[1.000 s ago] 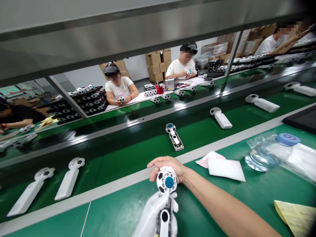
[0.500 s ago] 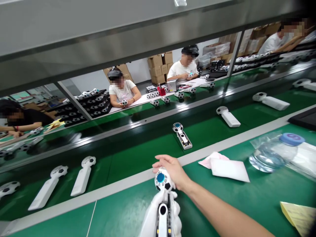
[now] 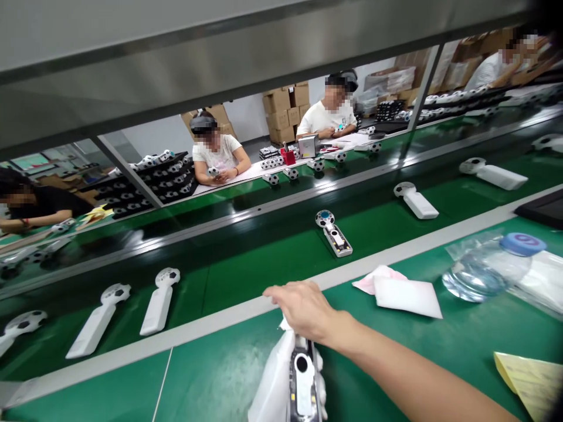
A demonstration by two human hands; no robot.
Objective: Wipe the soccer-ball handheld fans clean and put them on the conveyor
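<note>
My left hand (image 3: 275,381), in a white glove, is wrapped around the handle of a white football-headed handheld device (image 3: 303,384). The handle's casing is open on the upper side, showing dark inner parts, a white piece with a black circle and small yellow parts. Bare and palm down, my right hand (image 3: 303,310) is closed over the device's round head, which it mostly hides. Its fingertips are out of sight beneath. Past my hands, a similar device with its casing open (image 3: 338,241) lies on the green conveyor belt (image 3: 246,264).
Several closed white devices (image 3: 158,308) lie along the belt. On my green bench are a white foam pad (image 3: 409,298), a water bottle (image 3: 479,272) and yellow paper (image 3: 532,375). A metal beam (image 3: 220,76) crosses overhead. Co-workers (image 3: 220,152) sit across the belt.
My right hand has moved from beside the device's head to over it, hiding the blue centre. Devices on the belt appear shifted slightly right and up.
</note>
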